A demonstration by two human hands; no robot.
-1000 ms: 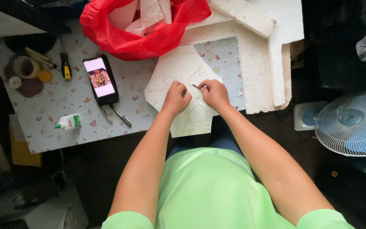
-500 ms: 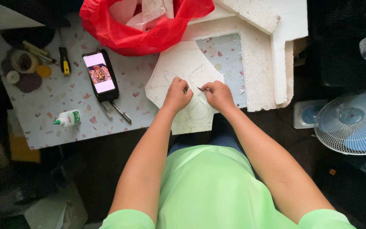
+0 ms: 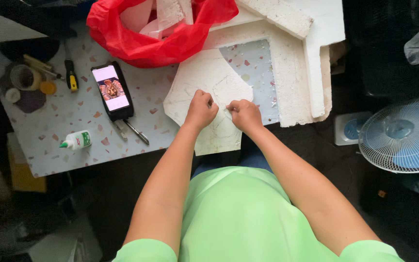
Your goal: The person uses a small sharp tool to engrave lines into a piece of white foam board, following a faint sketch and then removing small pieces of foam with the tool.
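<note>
A flat white foam sheet (image 3: 209, 85) with faint drawn lines lies on the speckled table (image 3: 64, 140) and overhangs its near edge. My left hand (image 3: 201, 109) rests on the sheet with its fingers curled shut, pinching the foam. My right hand (image 3: 245, 115) sits just to the right of it, almost touching. Its fingers are closed on a small thin tool whose tip meets the sheet between the two hands. The tool is mostly hidden by the fingers.
A thick foam frame (image 3: 299, 82) lies behind the sheet, and a red plastic bag (image 3: 136, 36) holds foam scraps. On the left are a phone (image 3: 112, 90), a glue bottle (image 3: 76, 140), a metal hand tool (image 3: 132, 130), a yellow-handled screwdriver (image 3: 71, 77) and a tape roll (image 3: 24, 76). A fan (image 3: 403, 136) stands on the floor at right.
My two hands have drawn closer together on the foam sheet. The right hand has shifted slightly left and nearer, and the thin tool's tip shows less.
</note>
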